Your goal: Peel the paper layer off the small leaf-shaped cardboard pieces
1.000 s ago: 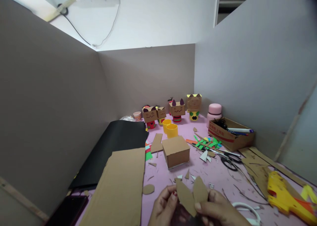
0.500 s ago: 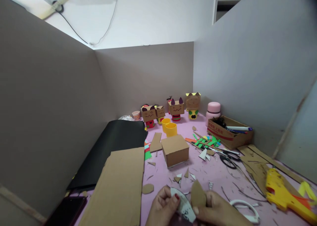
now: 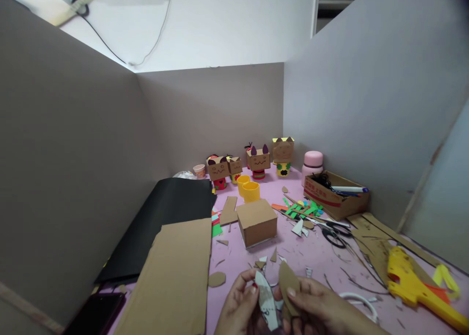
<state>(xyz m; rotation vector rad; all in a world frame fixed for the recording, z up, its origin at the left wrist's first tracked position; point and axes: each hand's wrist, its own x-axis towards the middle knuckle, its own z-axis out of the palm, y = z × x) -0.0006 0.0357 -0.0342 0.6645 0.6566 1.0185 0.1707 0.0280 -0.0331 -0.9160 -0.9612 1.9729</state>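
Note:
My left hand (image 3: pixel 240 303) pinches a leaf-shaped cardboard piece with a white printed face (image 3: pixel 266 303) between thumb and fingers. Beside it, my right hand (image 3: pixel 311 301) grips a brown leaf-shaped cardboard piece (image 3: pixel 288 286), its pointed end upward. The two pieces are held close together, low over the pink table. Just beyond the hands lie small cardboard scraps (image 3: pixel 261 263), and farther back stands a closed cardboard box (image 3: pixel 257 222). White-handled scissors (image 3: pixel 361 303) rest partly hidden behind my right forearm.
A cardboard sheet (image 3: pixel 172 276) and black sheets (image 3: pixel 161 222) lie to the left, near a phone (image 3: pixel 97 313). On the right are a yellow glue gun (image 3: pixel 410 279), black-handled scissors (image 3: pixel 335 234) and a box of pens (image 3: pixel 337 198). Box-headed figures (image 3: pixel 258 160) and yellow rings (image 3: pixel 251 191) stand behind.
Both pieces have been turned in my fingers: the white-faced one now stands steeper and narrower to view, and the brown one tilts. The whole view has shifted slightly.

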